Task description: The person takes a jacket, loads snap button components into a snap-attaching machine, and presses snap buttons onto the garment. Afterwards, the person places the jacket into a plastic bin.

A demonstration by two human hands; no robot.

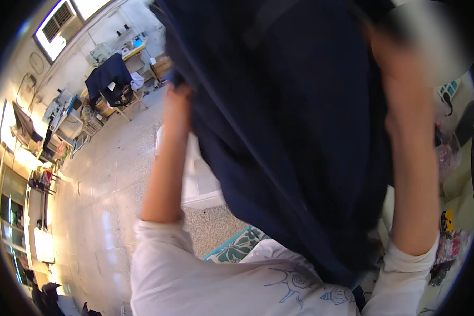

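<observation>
A large dark navy cloth hangs raised in front of me and fills the middle of the view, its lower end reaching down to my lap. At its left edge my left hand is closed on the fabric. My right hand is at the upper right edge of the cloth, blurred by motion, with its fingers hidden behind the dark material and a pale blur beside it.
Below the cloth's left side is a white table or tray. A chair draped with dark cloth and work tables with machines stand at the far left. Bagged items lie at the right.
</observation>
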